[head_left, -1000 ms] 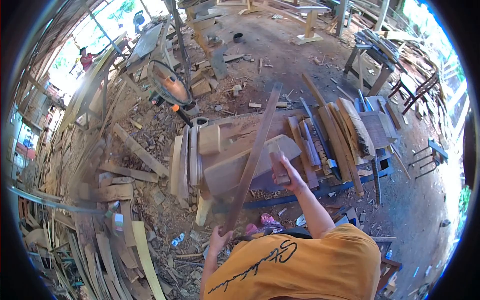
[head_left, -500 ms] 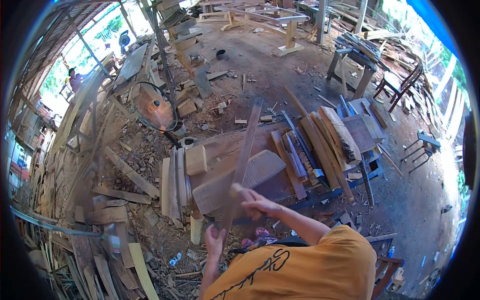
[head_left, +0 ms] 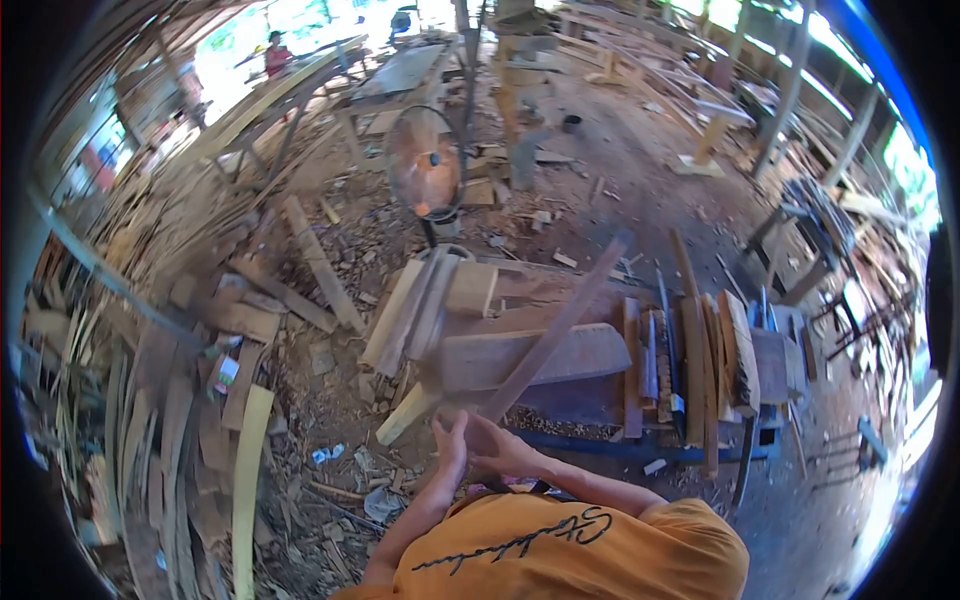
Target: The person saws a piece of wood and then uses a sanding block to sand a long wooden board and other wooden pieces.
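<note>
Black cursive writing runs across the orange shirt [head_left: 560, 545] at the bottom centre of the frame, but the letters are too warped to read. A small label shows on a plank [head_left: 224, 372] at middle left, also unreadable. Both hands meet just below the middle of the frame at the near end of one long thin strip of wood [head_left: 560, 325]. The left hand [head_left: 452, 440] has its fingers straight and raised, laid flat against the strip's end; the right hand [head_left: 498, 445] curls around the same end from the other side, so the strip is held between the two. Whether the right fingers wrap fully shut cannot be told through the blur. The strip slants up and to the right from the hands, crossing over a broad board [head_left: 590, 352] that lies on the workbench [head_left: 640, 445], and its far tip ends right of centre. To the right on the bench lies a row of planks [head_left: 700, 355] on edge, about six, though the blur makes the count uncertain. One orange fan [head_left: 425, 165] stands upper centre behind the bench. One other person [head_left: 277, 52] in red stands far off at the upper left. Scrap boards [head_left: 180, 400] litter the floor across the left side.
</note>
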A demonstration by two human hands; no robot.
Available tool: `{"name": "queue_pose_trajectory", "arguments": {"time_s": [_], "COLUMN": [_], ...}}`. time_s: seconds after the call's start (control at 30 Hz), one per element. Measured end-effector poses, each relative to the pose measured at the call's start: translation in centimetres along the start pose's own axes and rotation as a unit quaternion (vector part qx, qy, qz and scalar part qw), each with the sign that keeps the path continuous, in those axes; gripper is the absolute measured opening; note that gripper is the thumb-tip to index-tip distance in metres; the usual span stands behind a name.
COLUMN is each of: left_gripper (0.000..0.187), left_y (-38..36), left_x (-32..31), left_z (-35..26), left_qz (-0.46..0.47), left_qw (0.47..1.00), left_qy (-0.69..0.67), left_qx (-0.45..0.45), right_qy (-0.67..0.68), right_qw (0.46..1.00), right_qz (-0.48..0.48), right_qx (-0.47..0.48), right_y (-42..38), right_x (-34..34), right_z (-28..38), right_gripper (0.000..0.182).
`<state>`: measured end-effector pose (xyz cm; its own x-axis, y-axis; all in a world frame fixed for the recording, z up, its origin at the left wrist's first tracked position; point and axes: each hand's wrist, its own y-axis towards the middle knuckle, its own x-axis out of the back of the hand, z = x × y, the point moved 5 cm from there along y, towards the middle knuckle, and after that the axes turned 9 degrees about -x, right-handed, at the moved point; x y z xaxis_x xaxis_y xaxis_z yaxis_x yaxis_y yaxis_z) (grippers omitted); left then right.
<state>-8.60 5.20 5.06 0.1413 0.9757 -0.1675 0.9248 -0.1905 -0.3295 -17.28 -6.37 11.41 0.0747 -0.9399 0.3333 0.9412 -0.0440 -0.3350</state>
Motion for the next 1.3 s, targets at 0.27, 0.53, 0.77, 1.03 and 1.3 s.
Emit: {"name": "queue_pose_trajectory", "arguments": {"time_s": [0.27,0.53,0.77,1.03,1.3], "left_gripper": [0.079,0.071,0.053,0.049,0.051], "left_y": [2.1,-0.7,-3.6,-0.5,1.4], "left_x": [4.5,8.8,10.1,7.8,0.4], "left_z": [1.0,-2.3,-5.6,1.6,0.2], "left_qz": [-0.095,-0.175,-0.167,-0.093,-0.019], "left_qw": [0.984,0.959,0.929,0.963,0.978], "left_qy": [-0.096,-0.195,-0.33,-0.251,-0.205], "left_qx": [-0.113,-0.103,-0.019,-0.037,-0.033], "right_qy": [-0.062,-0.091,-0.101,-0.075,0.03], "right_qw": [0.998,0.992,0.991,0.995,0.996], "right_qz": [0.02,0.027,0.065,0.007,-0.063], "right_qx": [-0.001,0.08,0.063,0.072,-0.049], "right_y": [-0.3,1.2,0.3,-1.1,0.0], "right_x": [-1.7,-6.7,-8.4,-6.8,-1.2], "right_z": [6.5,7.9,10.0,5.1,2.1], "right_gripper": [0.101,0.087,0.068,0.063,0.06]}}
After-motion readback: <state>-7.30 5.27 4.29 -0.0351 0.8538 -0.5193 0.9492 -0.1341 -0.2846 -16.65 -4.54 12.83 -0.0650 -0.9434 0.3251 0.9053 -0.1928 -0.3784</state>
